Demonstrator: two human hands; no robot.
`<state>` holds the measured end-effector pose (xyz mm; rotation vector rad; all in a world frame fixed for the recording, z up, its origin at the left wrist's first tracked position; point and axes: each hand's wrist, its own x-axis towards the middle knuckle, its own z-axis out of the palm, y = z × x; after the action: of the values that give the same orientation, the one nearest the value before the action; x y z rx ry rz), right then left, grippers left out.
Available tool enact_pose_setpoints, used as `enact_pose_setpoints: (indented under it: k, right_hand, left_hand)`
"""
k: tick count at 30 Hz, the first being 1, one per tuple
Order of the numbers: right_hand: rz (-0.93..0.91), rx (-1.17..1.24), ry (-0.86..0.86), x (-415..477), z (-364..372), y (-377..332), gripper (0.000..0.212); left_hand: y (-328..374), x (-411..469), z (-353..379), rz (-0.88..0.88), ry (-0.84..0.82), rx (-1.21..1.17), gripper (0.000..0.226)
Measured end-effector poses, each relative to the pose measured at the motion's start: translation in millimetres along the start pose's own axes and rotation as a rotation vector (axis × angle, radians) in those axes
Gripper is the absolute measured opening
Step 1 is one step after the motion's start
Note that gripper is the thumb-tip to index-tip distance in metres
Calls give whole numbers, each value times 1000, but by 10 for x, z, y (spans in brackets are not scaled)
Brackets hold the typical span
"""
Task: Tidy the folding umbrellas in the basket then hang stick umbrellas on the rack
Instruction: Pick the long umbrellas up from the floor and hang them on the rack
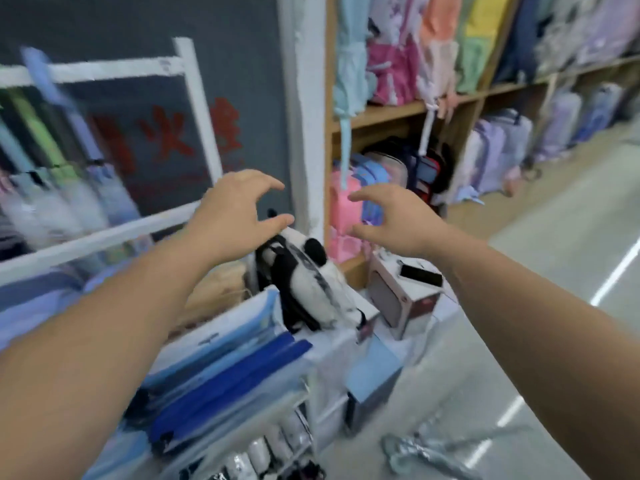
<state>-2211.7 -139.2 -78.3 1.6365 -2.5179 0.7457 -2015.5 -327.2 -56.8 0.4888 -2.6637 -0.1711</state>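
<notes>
Head view shows both arms stretched out in a shop aisle. Left hand (235, 209) is spread wide with bent fingers, holding nothing. Right hand (391, 216) is spread the same way, also bare — the two hover apart in the air, above a panda backpack (308, 285).

I think the step now is getting a stick umbrella to hang up. To do it well, take one umbrella by its hooked handle, lift it clear of the other things, and slip the hook right over the top bar so it hangs straight beside the others.

White rack (162, 69) stands at the left, in front of a dark wall. Stick umbrellas (52, 168) hang from it in a row, blurry, in green, blue and pale colours. One grey stick umbrella (412, 452) lies on the floor at the bottom, with its curved handle showing — well apart from both hands. Small rolled folding umbrellas (270, 452) sit packed in a basket at the bottom edge.
</notes>
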Motion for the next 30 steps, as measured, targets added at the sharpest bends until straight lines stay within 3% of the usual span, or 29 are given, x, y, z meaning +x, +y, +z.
enact_pose_setpoints:
  k: [9, 13, 18, 30]
  right_hand:
    - [433, -24, -147, -1660, -39, 1683, 55]
    - [589, -6, -249, -2250, 74, 2664, 63]
    - [677, 19, -415, -2845, 272, 3704, 63]
    - [971, 90, -567, -3667, 1292, 5278, 57]
  left_hand:
    - [1649, 232, 1543, 194, -298, -138, 58]
    - [2339, 362, 2417, 158, -447, -150, 70]
    - [3097, 323, 3502, 56, -634, -212, 62]
    - [3509, 42, 5622, -127, -974, -284, 58]
